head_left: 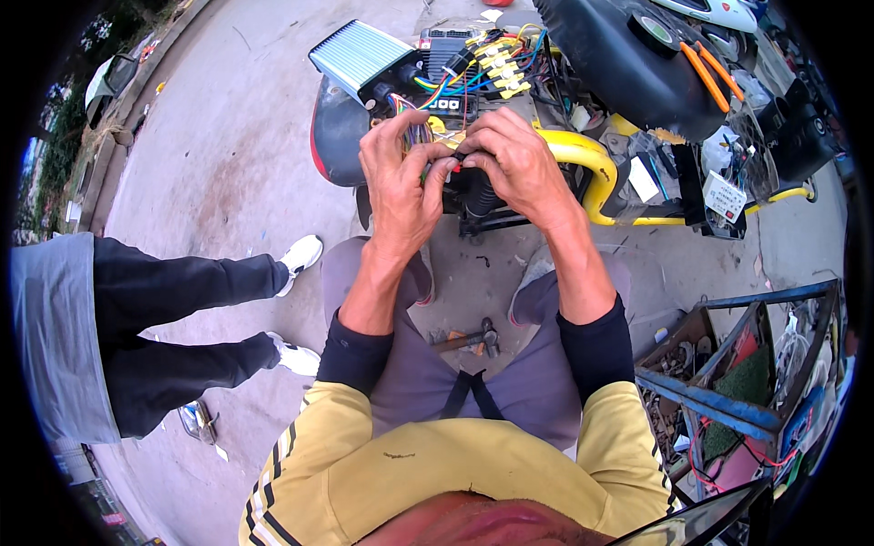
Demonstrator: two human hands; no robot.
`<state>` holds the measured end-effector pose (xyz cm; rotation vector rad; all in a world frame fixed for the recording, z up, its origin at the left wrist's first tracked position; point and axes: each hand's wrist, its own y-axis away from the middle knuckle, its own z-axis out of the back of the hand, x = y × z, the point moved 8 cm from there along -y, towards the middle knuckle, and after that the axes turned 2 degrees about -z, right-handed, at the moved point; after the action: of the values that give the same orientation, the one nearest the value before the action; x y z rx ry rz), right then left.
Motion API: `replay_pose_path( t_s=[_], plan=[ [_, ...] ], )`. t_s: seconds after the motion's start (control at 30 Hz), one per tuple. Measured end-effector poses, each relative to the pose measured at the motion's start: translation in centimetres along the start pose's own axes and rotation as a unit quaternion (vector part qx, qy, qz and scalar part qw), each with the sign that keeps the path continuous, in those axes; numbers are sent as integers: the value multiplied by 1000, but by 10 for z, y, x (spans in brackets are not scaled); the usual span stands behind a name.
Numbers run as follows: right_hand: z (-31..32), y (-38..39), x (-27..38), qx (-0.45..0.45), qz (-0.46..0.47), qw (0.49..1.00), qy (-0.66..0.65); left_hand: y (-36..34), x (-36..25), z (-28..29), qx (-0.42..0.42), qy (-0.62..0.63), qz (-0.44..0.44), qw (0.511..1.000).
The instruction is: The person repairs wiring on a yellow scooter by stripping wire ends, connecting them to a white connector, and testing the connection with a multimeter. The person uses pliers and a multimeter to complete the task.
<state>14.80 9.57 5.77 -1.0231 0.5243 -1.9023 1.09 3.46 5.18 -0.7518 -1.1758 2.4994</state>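
Note:
Fingertip to fingertip, my left hand and my right hand pinch a thin wire with a small dark piece and a bit of red on it; the fingers hide most of it. A bundle of coloured wires runs from the silver finned controller box down behind my left hand. Beyond my right hand, several yellow connectors sit on blue, yellow and green wires. A black finned box lies between the controller and the connectors.
A yellow tube frame curves to the right, below a black seat bearing a tape roll and orange-handled pliers. A hammer lies between my feet. Someone in dark trousers stands left; a blue metal rack is at right.

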Motion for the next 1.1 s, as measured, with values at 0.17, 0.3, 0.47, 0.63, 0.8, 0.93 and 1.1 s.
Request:
replay_pose_path(
  t_s=[0.17,0.3,0.47,0.63,0.8,0.93,1.1],
  plan=[
    [0,0,-3,23,-4,1000,-20,3,-2,0,-2,-1,-6,1000],
    [3,0,-8,25,-20,998,-45,1,-6,-2,-5,-13,-10,1000],
    [-2,-3,-12,65,-39,993,-95,3,-3,-5,-5,15,8,1000],
    [1,-3,-8,47,-41,995,-76,3,-3,-7,-20,3,-6,1000],
    [4,1,-15,40,-70,992,-96,7,13,-5,-54,101,29,993],
    [7,1,-23,0,-66,996,-64,2,1,10,-29,44,-26,998],
    [16,12,-21,-80,-156,968,-177,3,1,10,-35,110,-27,993]
  ],
)
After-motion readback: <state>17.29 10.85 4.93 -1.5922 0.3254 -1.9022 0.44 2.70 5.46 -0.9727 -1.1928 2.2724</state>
